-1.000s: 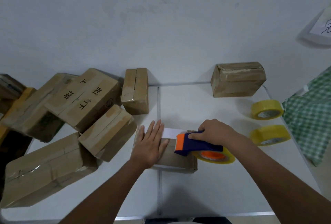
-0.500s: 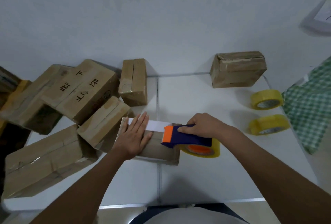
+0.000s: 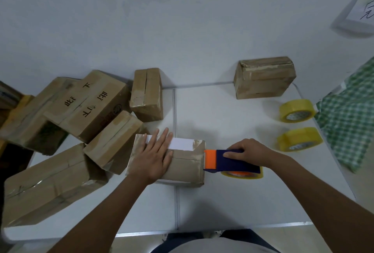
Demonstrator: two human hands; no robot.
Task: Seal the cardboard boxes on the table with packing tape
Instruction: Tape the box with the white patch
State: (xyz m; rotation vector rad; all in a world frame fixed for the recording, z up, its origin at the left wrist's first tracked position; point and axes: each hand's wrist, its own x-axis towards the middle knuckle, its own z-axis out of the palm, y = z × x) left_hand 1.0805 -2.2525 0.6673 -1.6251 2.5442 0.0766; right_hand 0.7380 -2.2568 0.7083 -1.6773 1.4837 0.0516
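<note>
**A:** What crowds the left of the white table [image 3: 232, 198]?

**B:** A heap of brown cardboard boxes: a long flat one [image 3: 46, 184] nearest the edge, a large carton printed with black characters [image 3: 89, 105] behind it, a smaller slanted box [image 3: 113, 141] leaning just beside the box being worked on, and an upright narrow box [image 3: 146, 93] against the wall.

**A:** And the one being worked on?

**B:** The brown cardboard box with a white label [image 3: 182, 161] lies at the table's middle. The left hand [image 3: 153, 155] lies flat on its top, fingers straight and spread, pressing it down.

**A:** The other hand?

**B:** The right hand [image 3: 249, 151] curls round the blue and orange tape dispenser [image 3: 228, 161], whose orange end touches the box's right edge; its yellowish roll hangs beneath.

**A:** Further right?

**B:** A squat brown box [image 3: 263, 78] at the back, two yellow tape rolls [image 3: 297, 110] [image 3: 299, 139], then green checked cloth [image 3: 350, 115].

**A:** Any writing?

**B:** I can't read the carton's characters with certainty; the white label looks blank.
</note>
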